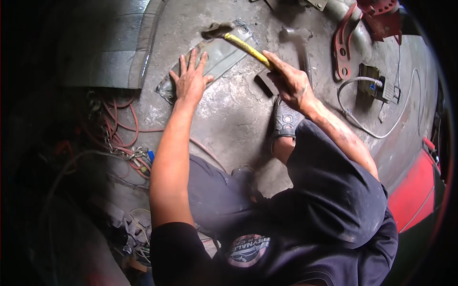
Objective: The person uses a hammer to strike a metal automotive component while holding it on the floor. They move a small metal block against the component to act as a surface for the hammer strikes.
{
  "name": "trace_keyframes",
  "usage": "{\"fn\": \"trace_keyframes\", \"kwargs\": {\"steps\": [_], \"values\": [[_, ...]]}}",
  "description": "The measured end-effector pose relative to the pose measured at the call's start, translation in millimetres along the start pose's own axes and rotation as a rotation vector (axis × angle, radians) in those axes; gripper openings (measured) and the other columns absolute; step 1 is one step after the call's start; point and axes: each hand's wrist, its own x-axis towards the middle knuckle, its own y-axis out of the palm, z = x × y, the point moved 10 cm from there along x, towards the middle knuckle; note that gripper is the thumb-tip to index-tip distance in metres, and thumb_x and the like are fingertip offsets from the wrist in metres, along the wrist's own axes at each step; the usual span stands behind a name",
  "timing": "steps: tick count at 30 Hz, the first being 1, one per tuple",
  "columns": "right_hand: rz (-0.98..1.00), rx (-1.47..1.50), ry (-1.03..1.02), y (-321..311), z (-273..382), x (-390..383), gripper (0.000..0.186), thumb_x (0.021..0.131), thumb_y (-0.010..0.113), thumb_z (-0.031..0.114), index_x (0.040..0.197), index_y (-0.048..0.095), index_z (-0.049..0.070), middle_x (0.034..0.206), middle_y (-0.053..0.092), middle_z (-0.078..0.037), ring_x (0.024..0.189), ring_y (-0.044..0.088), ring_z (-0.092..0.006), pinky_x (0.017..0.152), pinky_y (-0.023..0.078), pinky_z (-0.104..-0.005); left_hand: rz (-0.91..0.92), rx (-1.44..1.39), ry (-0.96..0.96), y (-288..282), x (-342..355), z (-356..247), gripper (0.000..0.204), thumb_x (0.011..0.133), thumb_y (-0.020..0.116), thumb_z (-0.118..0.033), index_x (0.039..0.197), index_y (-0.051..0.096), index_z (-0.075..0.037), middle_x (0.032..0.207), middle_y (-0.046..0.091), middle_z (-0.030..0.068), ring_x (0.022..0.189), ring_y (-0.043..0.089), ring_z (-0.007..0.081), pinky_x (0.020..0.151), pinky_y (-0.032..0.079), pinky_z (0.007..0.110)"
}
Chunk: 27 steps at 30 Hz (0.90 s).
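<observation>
A grey sheet-metal panel (222, 59) with ribs and holes lies slantwise on the concrete floor. My left hand (191, 78) rests on its near left part, fingers spread flat. My right hand (292, 85) is wrapped round the yellow handle of a hammer (245, 49). The hammer's dark head is over the far edge of the panel; whether it touches the metal I cannot tell. Just below my right hand is a dark block (267, 83), partly hidden by the fingers. Beyond that hand, a second hammer (298, 38) lies on the floor.
A quilted silver-grey pad (114, 47) is at the upper left. Red hoses and chains (126, 148) lie tangled at the left. At the right are a red metal arm (342, 45), a pedal-like device (379, 86) with a grey hose, and a red surface (415, 190).
</observation>
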Motion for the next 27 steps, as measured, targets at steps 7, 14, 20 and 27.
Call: {"fn": "trace_keyframes", "kwargs": {"steps": [7,14,20,27], "values": [[0.479,-0.229,0.32,57.6,-90.5,-37.3,0.063,0.098,0.064,0.014,0.155,0.04,0.024,0.088,0.067,-0.02,0.076,0.07,-0.0382,0.067,0.055,-0.0484,-0.072,-0.107,0.021,4.4,10.0,-4.0,0.094,0.091,0.071,-0.04,0.164,0.017,-0.017,0.172,0.014,0.0011,0.158,0.009,0.0369,0.118,0.012,0.077],[0.111,0.0,0.071,33.3,-34.8,-9.3,0.064,0.097,0.065,0.015,0.155,0.04,0.024,0.09,0.068,-0.017,0.076,0.07,-0.0354,0.068,0.057,-0.0445,-0.047,-0.086,0.014,6.0,5.0,2.3,0.096,0.092,0.071,-0.039,0.165,0.014,-0.014,0.172,0.012,0.0053,0.158,0.007,0.0383,0.117,0.012,0.077],[0.418,-0.2,0.265,54.3,-56.1,-23.1,0.056,0.098,0.064,0.02,0.151,0.046,0.025,0.081,0.065,-0.018,0.067,0.067,-0.0344,0.06,0.055,-0.0438,-0.041,-0.07,0.035,10.5,3.5,2.3,0.094,0.093,0.069,-0.042,0.164,0.015,-0.013,0.172,0.012,0.0052,0.158,0.008,0.0378,0.117,0.012,0.076],[0.329,-0.14,0.082,56.9,-34.0,-20.6,0.062,0.096,0.064,0.017,0.154,0.042,0.022,0.088,0.065,-0.016,0.07,0.068,-0.0353,0.063,0.057,-0.0473,-0.092,-0.062,0.052,6.0,5.0,6.7,0.09,0.093,0.066,-0.045,0.163,0.021,-0.012,0.171,0.018,0.005,0.158,0.012,0.0361,0.117,0.01,0.077]]}}
